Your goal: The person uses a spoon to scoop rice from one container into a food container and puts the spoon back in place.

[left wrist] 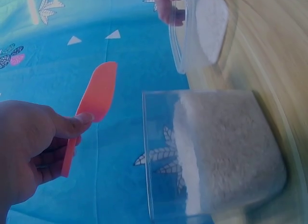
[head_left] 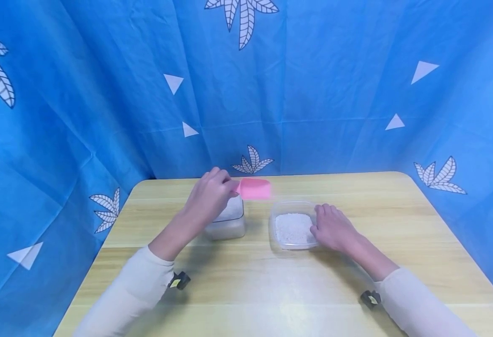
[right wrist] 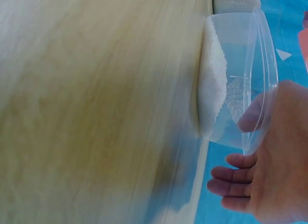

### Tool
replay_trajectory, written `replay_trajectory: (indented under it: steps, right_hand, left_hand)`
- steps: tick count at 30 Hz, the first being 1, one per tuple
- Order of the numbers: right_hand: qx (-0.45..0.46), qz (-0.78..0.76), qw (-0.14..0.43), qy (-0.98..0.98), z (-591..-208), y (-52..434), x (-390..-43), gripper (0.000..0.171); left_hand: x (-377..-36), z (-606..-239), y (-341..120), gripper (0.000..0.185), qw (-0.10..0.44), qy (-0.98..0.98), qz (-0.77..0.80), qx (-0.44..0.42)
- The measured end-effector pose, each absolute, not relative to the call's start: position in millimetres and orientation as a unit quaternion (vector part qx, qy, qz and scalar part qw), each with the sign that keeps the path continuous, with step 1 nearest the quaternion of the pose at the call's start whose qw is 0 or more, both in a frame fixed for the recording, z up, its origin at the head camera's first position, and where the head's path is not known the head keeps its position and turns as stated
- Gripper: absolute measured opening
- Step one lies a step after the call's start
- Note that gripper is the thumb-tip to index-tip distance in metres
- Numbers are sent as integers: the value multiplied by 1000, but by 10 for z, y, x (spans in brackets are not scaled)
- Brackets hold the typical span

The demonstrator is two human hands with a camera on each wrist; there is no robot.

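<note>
Pinched between thumb and curled fingers, the pink scoop [head_left: 255, 188] is held by its handle in the person's left hand [head_left: 208, 196], its blade sticking out to the right above the tall clear container [head_left: 229, 221]. From the left wrist view the thumb [left wrist: 72, 125] lies along the handle and the other fingers wrap under it, so that hand is firmly closed round the scoop [left wrist: 96, 101]. The scoop is in the air, not touching the white grains; whether it carries any I cannot tell.

Nearest to me, both cream sleeves lie over the front of the wooden table [head_left: 246, 290], each with a small black device at the wrist. Further in, the right hand [head_left: 335, 228] rests against the right side of the shallow clear tub [head_left: 293, 227]. Its fingers are relaxed and spread loosely along the wall; in the right wrist view the thumb [right wrist: 252, 118] shows through the tub's clear wall [right wrist: 250, 79] near the rim while the other fingers hang free below it. It steadies the tub more than grips it.

That tub holds a thin layer of white grains. Just to its left, a small gap apart, stands the tall container, filled much deeper with the same grains [left wrist: 226, 147].

Beyond the table hangs a blue cloth [head_left: 314, 93] printed with white leaves and triangles
</note>
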State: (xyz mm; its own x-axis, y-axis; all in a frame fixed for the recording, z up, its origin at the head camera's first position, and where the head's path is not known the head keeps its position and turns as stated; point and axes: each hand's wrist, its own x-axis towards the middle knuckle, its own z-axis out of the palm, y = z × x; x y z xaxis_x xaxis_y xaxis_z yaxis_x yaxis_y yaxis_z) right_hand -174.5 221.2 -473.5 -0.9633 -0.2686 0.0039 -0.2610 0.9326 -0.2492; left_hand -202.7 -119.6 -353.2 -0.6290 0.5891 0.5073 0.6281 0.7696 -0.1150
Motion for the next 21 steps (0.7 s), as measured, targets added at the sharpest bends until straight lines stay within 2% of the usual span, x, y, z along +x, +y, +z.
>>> replay_trajectory:
  steps: [12,21]
  right_hand:
    - [-137,-126,11,982,-4707,2195,-1730,60]
    - [-141,-127,16,982,-4720,2201,-1733,60]
  left_hand:
    - [-2004,-3525,-1431,29,221,-931,-61,-283]
    - [-1961,-3428,-1577,27,217,-939,-46,-264]
